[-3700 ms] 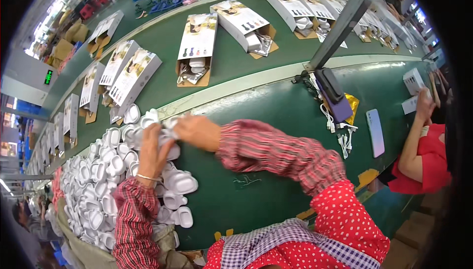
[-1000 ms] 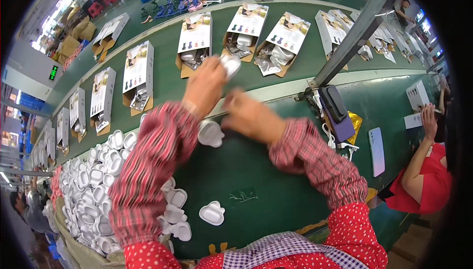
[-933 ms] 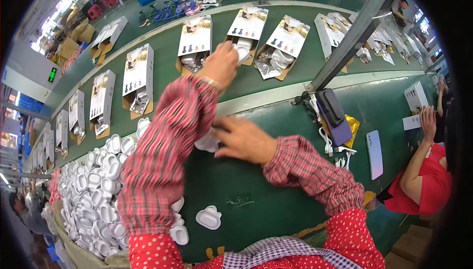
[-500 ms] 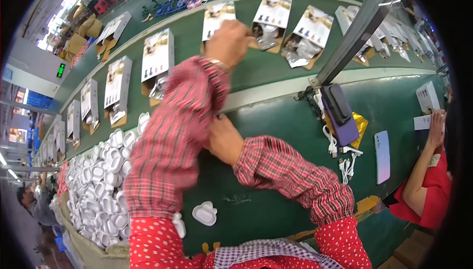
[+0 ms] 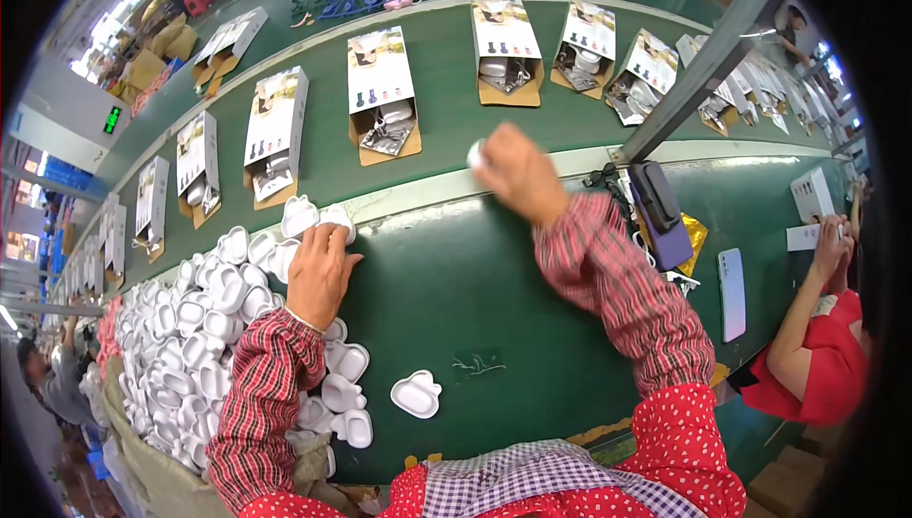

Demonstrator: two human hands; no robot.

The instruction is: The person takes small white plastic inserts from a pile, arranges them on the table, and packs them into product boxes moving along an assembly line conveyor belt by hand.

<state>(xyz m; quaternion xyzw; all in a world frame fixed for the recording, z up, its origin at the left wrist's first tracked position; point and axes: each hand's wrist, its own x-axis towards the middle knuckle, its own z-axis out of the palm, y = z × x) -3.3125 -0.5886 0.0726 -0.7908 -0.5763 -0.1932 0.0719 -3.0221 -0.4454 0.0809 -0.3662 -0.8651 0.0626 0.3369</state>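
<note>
We see a heap of trays at the left on the table, one tray apart to its right, open boxes in a row on the belt behind, and a phone at right.

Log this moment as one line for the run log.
left hand: resting on pile of white plastic trays | right hand: holding small white piece near belt edge | open boxes on belt | lone tray on table
</note>
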